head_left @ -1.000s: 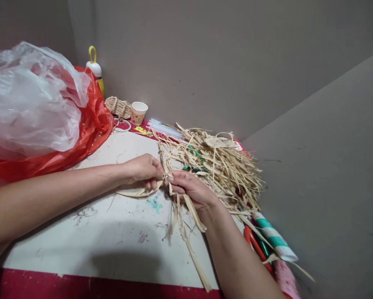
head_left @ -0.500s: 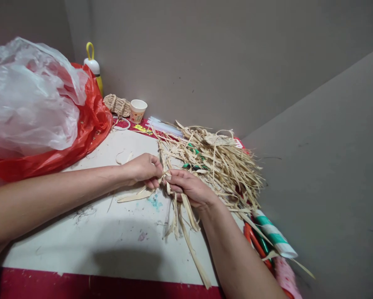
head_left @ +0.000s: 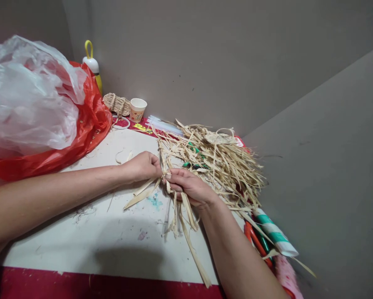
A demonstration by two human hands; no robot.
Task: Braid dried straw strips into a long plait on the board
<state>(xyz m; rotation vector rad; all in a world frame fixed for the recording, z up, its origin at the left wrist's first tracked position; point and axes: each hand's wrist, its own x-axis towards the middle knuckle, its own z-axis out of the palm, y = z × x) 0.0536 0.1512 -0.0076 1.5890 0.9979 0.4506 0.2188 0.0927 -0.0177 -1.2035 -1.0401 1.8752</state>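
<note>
centrally, the left hand [head_left: 143,167] and the right hand [head_left: 188,185] meet close together above the pale surface [head_left: 117,245]. the right hand pinches dry straw strips [head_left: 191,250] between thumb and fingers, the loose ends trailing below it toward the near edge. the left hand, curled, pinches the same gathered straw just beside it; two flat leaf pieces [head_left: 139,200] emerge beneath. beyond the right hand lies a tangled straw heap [head_left: 233,170], bits of green showing through. farther right, a green-and-white striped roll [head_left: 275,233] rests near orange-red handles [head_left: 255,241] and a pink cloth [head_left: 285,272]. toward the back wall, translucent sticks [head_left: 165,126] lie flat; left of these stand a paper cup [head_left: 138,111] and, just beside it, a woven oval piece [head_left: 117,104]. at far left, a crumpled clear bag [head_left: 33,99] sits over a red bag [head_left: 95,118], partly hiding a yellow-and-white bottle [head_left: 92,65].
</note>
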